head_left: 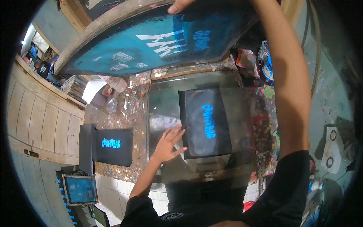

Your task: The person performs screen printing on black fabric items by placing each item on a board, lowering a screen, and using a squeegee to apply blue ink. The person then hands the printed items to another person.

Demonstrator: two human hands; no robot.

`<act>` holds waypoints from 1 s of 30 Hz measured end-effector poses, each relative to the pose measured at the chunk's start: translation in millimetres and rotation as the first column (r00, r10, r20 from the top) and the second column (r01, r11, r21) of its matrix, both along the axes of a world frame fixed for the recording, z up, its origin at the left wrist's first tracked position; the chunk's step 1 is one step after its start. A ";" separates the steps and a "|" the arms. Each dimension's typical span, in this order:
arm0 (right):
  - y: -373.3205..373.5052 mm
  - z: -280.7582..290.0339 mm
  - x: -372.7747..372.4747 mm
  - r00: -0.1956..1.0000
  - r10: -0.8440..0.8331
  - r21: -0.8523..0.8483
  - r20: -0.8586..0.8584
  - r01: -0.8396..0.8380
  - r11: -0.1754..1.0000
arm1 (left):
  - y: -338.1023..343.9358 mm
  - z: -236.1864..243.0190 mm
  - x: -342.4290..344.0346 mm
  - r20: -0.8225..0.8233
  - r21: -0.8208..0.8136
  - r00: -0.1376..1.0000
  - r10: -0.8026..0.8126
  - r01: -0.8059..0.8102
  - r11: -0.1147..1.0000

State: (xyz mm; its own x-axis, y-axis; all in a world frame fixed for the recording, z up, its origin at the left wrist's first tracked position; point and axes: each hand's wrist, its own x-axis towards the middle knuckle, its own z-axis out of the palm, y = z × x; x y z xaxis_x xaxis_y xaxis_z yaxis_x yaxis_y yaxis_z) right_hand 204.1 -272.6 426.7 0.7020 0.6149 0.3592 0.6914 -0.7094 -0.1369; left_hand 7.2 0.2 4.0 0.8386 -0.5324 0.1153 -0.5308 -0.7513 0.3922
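My left hand [169,143] lies with fingers spread, palm down, its fingertips at the left edge of a black sheet [194,125]. That sheet rests on a glossy glass-like plate [164,113] and bears bright blue lettering. At the top, a silkscreen frame [109,28] with blue mesh and pale design patches is tilted up. Only a digit of my right hand [179,6] shows, hooked over the frame's upper part; most of that hand is beyond the view. My right arm reaches up along the right side.
Left on the paint-spattered table [138,102] lies another printed black sheet [113,147]. Behind it are a plastic cup [118,84] and a clear lid [112,105]. A blue-labelled container [267,70] stands back right. A smaller screen [80,189] sits lower left, near a wooden door [41,117].
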 end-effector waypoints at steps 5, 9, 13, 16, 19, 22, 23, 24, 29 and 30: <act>2.8 3.9 -5.8 0.998 -0.053 -0.059 0.028 0.054 0.997 | -35.3 -12.6 -0.1 0.260 -0.065 0.940 0.221 -0.211 0.975; -0.9 -2.7 -8.2 0.996 -0.003 0.000 0.091 0.003 1.000 | -108.0 0.9 6.6 0.096 -0.467 0.949 0.302 -0.225 0.855; -2.5 -16.1 -19.8 0.994 0.032 0.067 0.100 -0.039 0.997 | -139.1 23.1 3.0 -0.384 -0.566 0.898 -0.216 -0.044 0.823; 1.1 -61.7 -70.2 0.969 0.018 0.131 0.248 -0.052 0.990 | -144.0 115.9 -45.3 0.143 -0.719 0.990 0.000 0.104 0.687; -3.4 -167.1 -136.1 0.945 -0.031 0.170 0.326 -0.027 0.985 | -93.0 152.0 -87.8 0.518 -0.490 0.722 0.458 -0.188 0.851; -15.6 -247.3 -213.0 0.952 0.014 0.062 0.306 -0.034 0.998 | -38.6 168.6 -108.2 0.431 -0.147 0.778 0.458 -0.440 0.886; -20.4 -274.3 -228.5 0.948 -0.005 0.038 0.317 -0.008 0.999 | -29.2 151.0 -110.1 0.325 -0.146 0.828 0.456 -0.432 0.890; -20.3 -292.8 -243.0 0.960 -0.013 0.025 0.280 0.006 1.000 | -26.4 132.2 -113.5 0.249 -0.132 0.863 0.439 -0.418 0.899; -16.9 -349.2 -246.6 0.999 -0.042 0.022 0.017 0.042 0.999 | -15.7 22.4 -129.8 0.097 -0.248 0.903 0.418 -0.385 0.889; -18.7 -372.7 -236.6 0.998 -0.028 -0.049 0.059 0.031 0.998 | -18.4 13.0 -130.2 0.069 -0.211 0.900 0.430 -0.408 0.888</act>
